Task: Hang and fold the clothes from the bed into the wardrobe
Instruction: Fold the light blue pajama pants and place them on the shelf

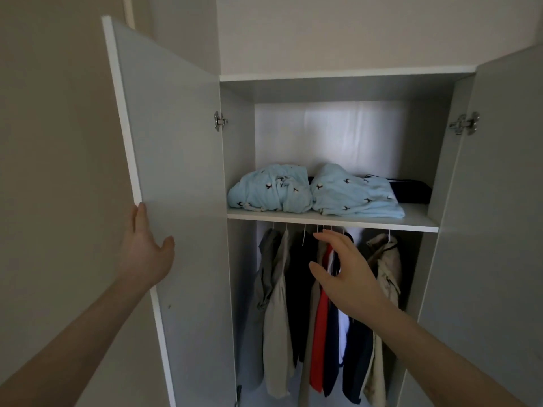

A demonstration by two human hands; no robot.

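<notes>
Left hand (147,254) gripped the free edge of the white wardrobe's left door panel (176,160), thumb inside | right hand (343,271) was spread open, empty, near the hanging garments (320,304) | folded pale-blue patterned clothes (314,192) lay on the white shelf (423,220) | soft, light, floppy; best taken at shoulders or hanger hooks.
</notes>
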